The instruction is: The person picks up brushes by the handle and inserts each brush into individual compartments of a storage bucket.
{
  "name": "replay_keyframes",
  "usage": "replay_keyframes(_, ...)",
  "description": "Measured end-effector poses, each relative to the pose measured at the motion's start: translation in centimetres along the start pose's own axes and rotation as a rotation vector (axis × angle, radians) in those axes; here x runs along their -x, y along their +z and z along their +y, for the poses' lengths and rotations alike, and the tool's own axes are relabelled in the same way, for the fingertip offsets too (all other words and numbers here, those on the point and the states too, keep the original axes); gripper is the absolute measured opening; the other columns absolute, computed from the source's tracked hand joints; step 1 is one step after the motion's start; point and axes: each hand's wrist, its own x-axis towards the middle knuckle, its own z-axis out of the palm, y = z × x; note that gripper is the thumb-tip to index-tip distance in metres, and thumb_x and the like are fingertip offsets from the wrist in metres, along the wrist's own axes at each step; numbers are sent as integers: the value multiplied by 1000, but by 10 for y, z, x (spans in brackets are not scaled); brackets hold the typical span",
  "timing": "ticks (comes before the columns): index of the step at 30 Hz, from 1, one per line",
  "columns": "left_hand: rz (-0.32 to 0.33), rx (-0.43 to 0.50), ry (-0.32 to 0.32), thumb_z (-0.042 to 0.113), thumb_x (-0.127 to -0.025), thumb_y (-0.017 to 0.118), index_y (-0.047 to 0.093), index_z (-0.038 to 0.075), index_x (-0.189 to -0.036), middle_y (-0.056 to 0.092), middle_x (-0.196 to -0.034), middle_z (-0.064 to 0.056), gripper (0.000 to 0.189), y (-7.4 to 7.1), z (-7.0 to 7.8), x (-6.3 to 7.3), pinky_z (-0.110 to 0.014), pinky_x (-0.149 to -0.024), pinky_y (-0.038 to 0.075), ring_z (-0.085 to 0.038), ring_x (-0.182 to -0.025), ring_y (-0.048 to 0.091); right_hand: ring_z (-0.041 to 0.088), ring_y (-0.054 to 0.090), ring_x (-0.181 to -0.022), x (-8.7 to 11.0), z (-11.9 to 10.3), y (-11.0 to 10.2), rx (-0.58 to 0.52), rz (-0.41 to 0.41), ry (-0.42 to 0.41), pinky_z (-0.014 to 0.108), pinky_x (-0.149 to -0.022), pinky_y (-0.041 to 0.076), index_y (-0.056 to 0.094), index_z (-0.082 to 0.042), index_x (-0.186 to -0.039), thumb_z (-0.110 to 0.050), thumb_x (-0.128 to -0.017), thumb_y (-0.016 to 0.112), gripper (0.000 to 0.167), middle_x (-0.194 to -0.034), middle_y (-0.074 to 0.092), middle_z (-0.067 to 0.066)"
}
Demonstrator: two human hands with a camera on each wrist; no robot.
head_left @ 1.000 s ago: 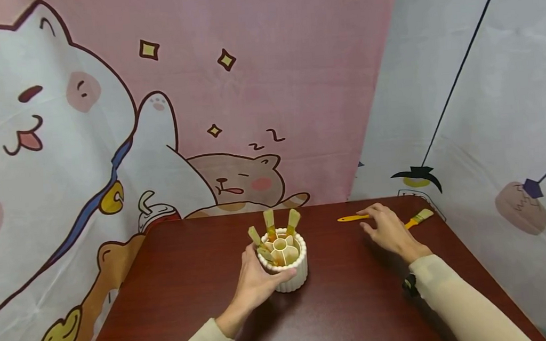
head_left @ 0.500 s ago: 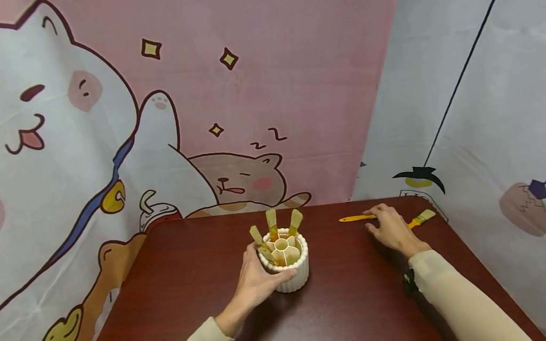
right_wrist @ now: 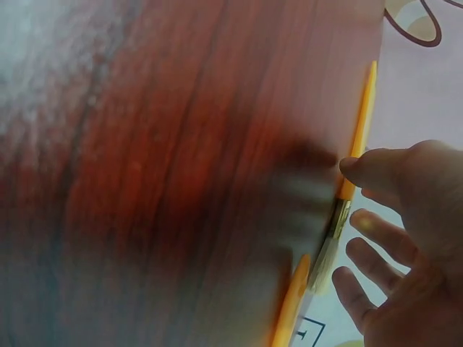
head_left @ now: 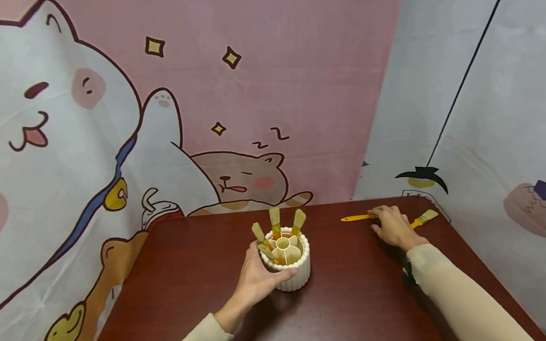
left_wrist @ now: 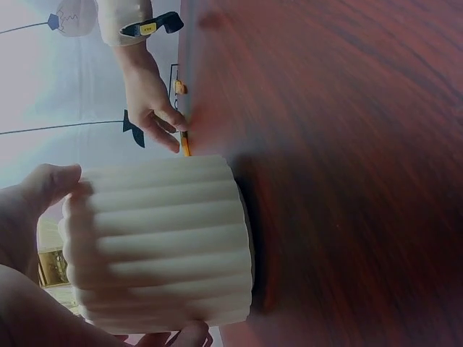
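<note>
A white ribbed brush holder (head_left: 299,275) with inner compartments stands on the table in the head view. My left hand (head_left: 253,280) grips its side, thumb near the front and fingers round the far side. Several pale-bristled paintbrushes (head_left: 275,224) stand in the compartments, bristles up. Over to the right, my right hand (head_left: 394,228) is at a paintbrush with a yellow handle (right_wrist: 364,116) lying on the table. In the right wrist view, thumb and index finger pinch that handle near its metal band, while the other fingers are spread apart.
Another yellow-handled paintbrush (head_left: 426,217) lies to the right of my right hand, close to the table's far right corner. The dark red wooden table (head_left: 190,284) meets a cartoon-printed cloth (head_left: 316,108) along its back edge.
My right hand has moved slightly right along the lying paintbrush, its fingers drawing closer to the handle. My left hand stays on the brush holder. The head view has shifted slightly.
</note>
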Motion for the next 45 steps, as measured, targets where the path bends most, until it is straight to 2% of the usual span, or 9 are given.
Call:
replay_keyframes(5,-10,11,9,42,-75,108,43,-1,-169,62,-155,-23,122,0,0,0,-65,-125,52,-44,-147,65,66,52,-143,0,3,0,19,-9,12,82,-107,49,69,4,-154,-8,-109,78,48,-159,63,38)
replay_keyframes(14,-25,24,17,38,-75,107,46,1,-168,63,-155,-21,117,-1,-1,-1,-64,-125,52,-41,-146,65,60,60,-134,-1,3,4,28,15,-14,77,-102,53,74,2,-150,-7,-109,78,42,-150,69,35)
replay_keyframes(20,-33,39,21,36,-76,107,47,2,-167,64,-156,-20,115,-1,-1,-1,-64,-126,51,-41,-147,65,63,53,-141,0,3,3,25,12,29,77,-103,48,73,4,-150,-12,-110,79,43,-154,64,37)
replay_keyframes(28,-44,51,22,37,-77,106,46,3,-169,63,-158,-19,115,-2,0,-2,-62,-127,50,-39,-149,64,62,50,-141,0,1,0,31,8,48,73,-100,44,80,1,-133,-16,-111,79,28,-146,65,35)
replay_keyframes(32,-40,58,26,36,-78,106,46,3,-168,63,-158,-19,113,-4,1,-2,-63,-127,50,-40,-148,65,62,53,-137,2,0,-1,34,6,36,72,-99,45,79,1,-128,-16,-111,80,24,-139,69,33)
replay_keyframes(39,-39,55,30,34,-78,106,49,3,-166,64,-158,-20,110,-5,2,0,-62,-126,50,-40,-148,66,58,58,-131,6,0,1,27,-9,43,75,-102,46,77,2,-127,-18,-111,80,26,-135,73,30)
replay_keyframes(45,-46,59,16,36,-79,105,48,3,-166,63,-160,-19,110,-4,1,0,-62,-128,50,-39,-150,64,49,71,-114,9,-2,-1,7,37,23,72,-98,50,77,0,-122,-20,-108,84,25,-121,81,23)
